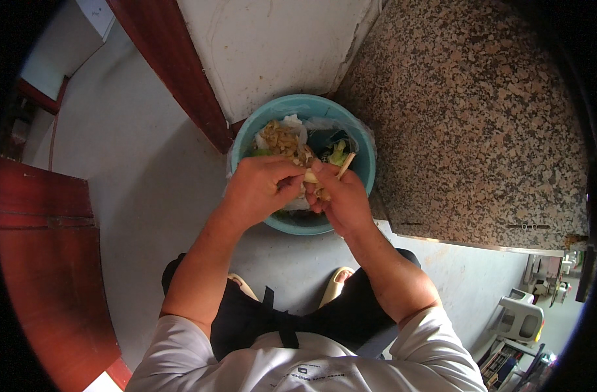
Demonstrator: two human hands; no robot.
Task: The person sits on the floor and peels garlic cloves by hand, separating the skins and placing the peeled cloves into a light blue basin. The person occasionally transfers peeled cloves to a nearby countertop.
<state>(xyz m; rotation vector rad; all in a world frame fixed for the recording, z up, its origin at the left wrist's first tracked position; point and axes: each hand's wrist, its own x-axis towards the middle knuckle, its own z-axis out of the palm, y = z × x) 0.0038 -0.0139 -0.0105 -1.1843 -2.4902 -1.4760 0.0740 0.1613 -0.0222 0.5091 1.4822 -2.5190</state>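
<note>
My right hand (346, 195) holds a pale vegetable piece (311, 176), garlic-like in look, over a blue-green plastic bin (284, 101). A thin, straw-coloured stalk (346, 165) juts up from between the fingers of that hand; whether it joins the pale piece is hidden. The thumb and forefinger of my left hand (264, 186) pinch at the left end of the pale piece. Beneath both hands, the bin contains yellowish-brown peelings (281, 137), white paper-like scraps and a green leafy piece (337, 153). A clear plastic liner (359, 128) hangs over its rim.
Right of the bin is a speckled granite-look surface (465, 122). Behind it stand a stained white wall (274, 54) and a dark red door frame (181, 73). A red wooden panel (48, 274) is at left. A white plastic stool (519, 316) stands at lower right.
</note>
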